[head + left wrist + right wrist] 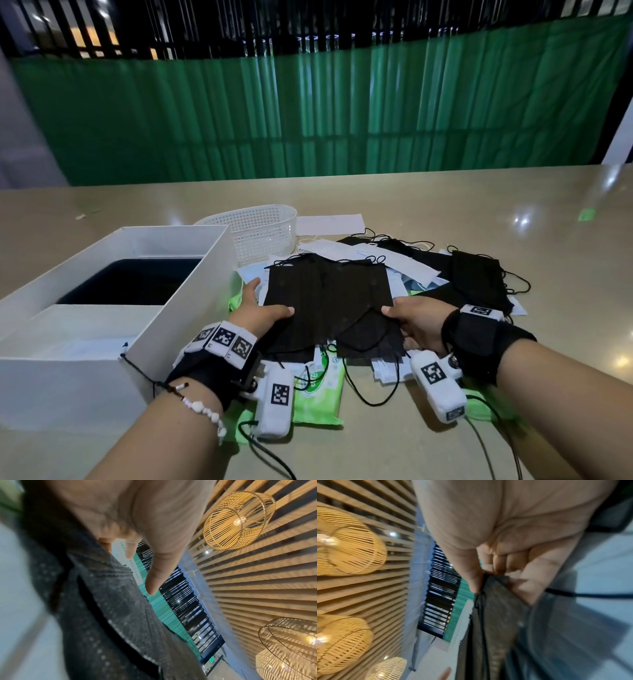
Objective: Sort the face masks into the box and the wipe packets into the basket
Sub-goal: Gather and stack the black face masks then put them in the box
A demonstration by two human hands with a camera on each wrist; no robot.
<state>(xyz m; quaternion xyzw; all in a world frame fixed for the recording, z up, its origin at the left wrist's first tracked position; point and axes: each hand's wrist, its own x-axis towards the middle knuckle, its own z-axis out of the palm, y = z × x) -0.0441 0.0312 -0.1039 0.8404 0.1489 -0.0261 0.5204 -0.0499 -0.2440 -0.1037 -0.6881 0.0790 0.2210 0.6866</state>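
Head: basket (255, 230) behind mask pile (346, 294)

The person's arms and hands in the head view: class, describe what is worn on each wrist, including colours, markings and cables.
Both forearms are bare, with no sleeves. The left wrist carries a black strap with white blocks printed with black square codes, a white camera pod with a code and a black cable, and a white bead bracelet on black cord. The right wrist has the same black strap, coded blocks, white pod and cable.

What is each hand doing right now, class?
Left hand: pinches the left edge of the flat black fabric face masks.
Right hand: grips their right edge, thumb on top, fingers beneath.
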